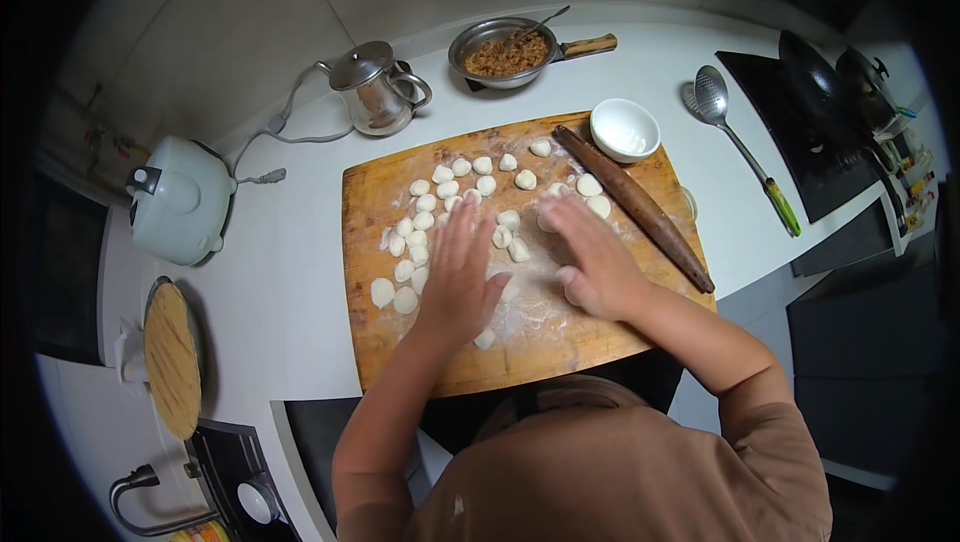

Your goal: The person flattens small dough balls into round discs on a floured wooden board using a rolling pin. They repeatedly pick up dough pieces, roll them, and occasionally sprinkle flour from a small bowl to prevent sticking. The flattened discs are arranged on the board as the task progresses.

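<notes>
Fingers point(459, 234) of L hand point(450, 287) straight, mostly close together, thumb out; R hand point(605, 277): fingers also extended, thumb apart, tips blurred. Both over floury wooden board point(385, 177). Far L: pale rounded appliance point(180, 204), then metal kettle point(372, 94) beyond board's upper L corner. White dough pieces point(406, 300): many on board L of & beyond L hand, several btwn hands, some by R fingertips; can't tell if fingers touch any. Pan point(505, 83) w/ brown filling point(507, 54) behind board. Dark rolling pin point(635, 207) slants along board's R side, white bowl point(625, 130) just beside its upper end. Far R, on countertop point(720, 192): slotted spoon point(712, 94), green-ended handle.
</notes>
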`<state>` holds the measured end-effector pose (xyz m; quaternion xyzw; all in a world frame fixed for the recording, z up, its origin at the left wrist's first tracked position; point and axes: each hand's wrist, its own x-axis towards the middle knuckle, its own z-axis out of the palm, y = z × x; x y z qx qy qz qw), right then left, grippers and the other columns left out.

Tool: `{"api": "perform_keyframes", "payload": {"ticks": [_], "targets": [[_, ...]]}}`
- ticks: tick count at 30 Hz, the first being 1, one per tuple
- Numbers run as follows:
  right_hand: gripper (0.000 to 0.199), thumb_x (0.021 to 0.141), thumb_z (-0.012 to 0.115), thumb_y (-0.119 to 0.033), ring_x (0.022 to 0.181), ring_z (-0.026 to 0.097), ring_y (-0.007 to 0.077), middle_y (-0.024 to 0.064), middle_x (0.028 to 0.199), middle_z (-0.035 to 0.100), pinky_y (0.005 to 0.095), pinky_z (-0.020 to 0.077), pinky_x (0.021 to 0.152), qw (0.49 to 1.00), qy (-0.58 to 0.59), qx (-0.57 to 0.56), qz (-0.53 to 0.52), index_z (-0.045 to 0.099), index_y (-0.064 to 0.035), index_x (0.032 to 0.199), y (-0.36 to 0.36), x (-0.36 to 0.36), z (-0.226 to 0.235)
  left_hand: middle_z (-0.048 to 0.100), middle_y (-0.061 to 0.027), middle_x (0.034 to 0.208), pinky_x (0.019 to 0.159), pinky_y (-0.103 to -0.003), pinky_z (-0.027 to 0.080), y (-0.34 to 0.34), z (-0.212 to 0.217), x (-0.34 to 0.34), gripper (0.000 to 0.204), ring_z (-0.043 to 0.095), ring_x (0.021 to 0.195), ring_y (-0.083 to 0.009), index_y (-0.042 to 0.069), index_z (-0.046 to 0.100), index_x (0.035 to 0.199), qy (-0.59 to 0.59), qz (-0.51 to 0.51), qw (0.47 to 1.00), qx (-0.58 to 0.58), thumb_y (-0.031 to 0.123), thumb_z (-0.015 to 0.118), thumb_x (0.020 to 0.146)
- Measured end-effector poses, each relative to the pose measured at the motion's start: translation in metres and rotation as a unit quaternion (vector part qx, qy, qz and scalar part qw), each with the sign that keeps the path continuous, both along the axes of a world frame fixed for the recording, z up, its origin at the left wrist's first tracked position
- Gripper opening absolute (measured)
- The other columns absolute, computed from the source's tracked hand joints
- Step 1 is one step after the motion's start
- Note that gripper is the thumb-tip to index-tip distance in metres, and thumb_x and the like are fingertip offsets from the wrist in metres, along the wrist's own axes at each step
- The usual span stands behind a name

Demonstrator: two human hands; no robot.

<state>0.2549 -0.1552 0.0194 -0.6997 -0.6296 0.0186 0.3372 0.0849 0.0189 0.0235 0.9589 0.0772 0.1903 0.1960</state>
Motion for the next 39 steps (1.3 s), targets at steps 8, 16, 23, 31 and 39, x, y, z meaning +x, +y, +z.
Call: {"api": "perform_keyframes", "payload": {"ticks": [8,16,23,31,39], "targets": [[0.065,0.09,0.056,-0.034,0.143,0.035,0.0434,0.0203,0.151,0.044,0.0513,0.028,0.119,1.0,-0.002,-0.01,-0.012,0.043,-0.0044,0.147,-0.025,0.022,0.015,0.017,-0.0198,0.164,0.122,-0.057,0.015,0.001,-0.02,0.015,0.093,0.016,0.153,-0.0374,0.007,0.03,0.155,0.101,-0.062,0.991,0.063,0.054,0.069,0.086],[0.068,0.091,0.059,-0.036,0.143,0.036,0.0406,0.0185,0.152,0.043,0.0507,0.0282,0.119,0.996,-0.02,-0.079,0.028,0.042,-0.0038,0.148,-0.044,0.002,0.01,0.018,-0.0219,0.163,0.122,-0.056,0.013,0.002,-0.018,0.016,0.097,0.014,0.153,-0.0379,0.007,0.03,0.155,0.141,-0.04,0.985,0.089,0.059,0.068,0.083],[0.079,0.094,0.057,-0.052,0.148,0.031,0.0352,0.0153,0.158,0.036,0.0493,0.0263,0.12,0.974,-0.078,-0.187,0.1,0.036,-0.0013,0.152,-0.07,-0.013,-0.001,0.022,-0.0192,0.163,0.123,-0.055,0.013,0.001,0.023,0.003,0.088,0.019,0.152,-0.0352,0.003,0.033,0.152,0.185,0.024,0.981,0.057,0.033,0.076,0.082],[0.065,0.087,0.07,-0.037,0.133,0.046,0.0351,0.0174,0.141,0.05,0.0442,0.0393,0.111,0.992,-0.082,-0.097,-0.002,0.051,0.0012,0.136,-0.014,-0.001,0.009,0.044,-0.0133,0.153,0.121,-0.054,0.021,-0.013,0.009,-0.069,0.063,0.038,0.144,-0.0313,0.003,0.048,0.142,0.216,-0.001,0.976,0.018,0.025,0.07,0.088],[0.028,0.079,0.076,-0.017,0.101,0.055,0.0309,0.0116,0.104,0.057,0.0421,0.0494,0.087,0.997,-0.03,-0.059,-0.039,0.064,-0.0023,0.1,0.034,-0.013,0.002,0.046,-0.0141,0.15,0.12,-0.055,0.023,-0.01,0.007,-0.065,0.056,0.042,0.141,-0.0326,0.003,0.053,0.136,0.151,0.048,0.986,0.044,0.017,0.071,0.085]]}}
